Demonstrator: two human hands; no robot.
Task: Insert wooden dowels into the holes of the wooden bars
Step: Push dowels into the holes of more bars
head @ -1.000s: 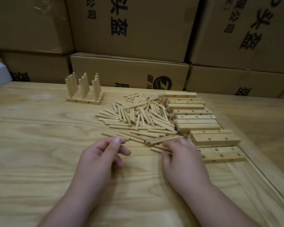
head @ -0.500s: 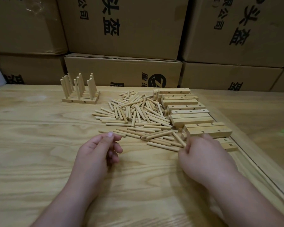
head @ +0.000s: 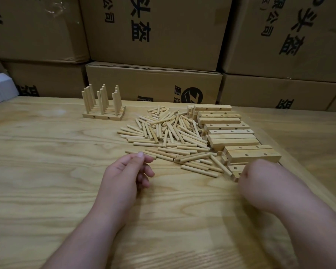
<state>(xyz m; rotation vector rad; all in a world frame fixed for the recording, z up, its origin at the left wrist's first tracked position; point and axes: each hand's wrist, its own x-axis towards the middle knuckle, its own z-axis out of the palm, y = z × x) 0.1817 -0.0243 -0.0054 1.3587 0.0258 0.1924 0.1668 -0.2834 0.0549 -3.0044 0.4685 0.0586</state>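
**Right hand reaches the bars**

On my pale wooden bench [head: 47, 162], the stacked drilled wooden bars [head: 233, 136] flank the loose round dowel pile [head: 169, 136]. My right hand [head: 260, 183] has slid onto the nearest bar; its fingers are hidden. My left hand [head: 124, 175] rests loosely curled, holding nothing.

Desk [head: 47, 171]: pale yellow-tan wood with darker brown grain running in long wavy lines and oval loops. Loose dowels [head: 169, 136]: light tan, plain. Bars [head: 233, 140]: the same light tan, slightly more yellow on their faces, marked with small dark round holes. Finished bars with upright dowels [head: 103, 111]: uniform light tan throughout. Cardboard boxes [head: 153, 32]: dull brown, printed with large black characters; one box [head: 153, 84] also carries a black round logo. Small box [head: 0, 90] at the left edge: white.
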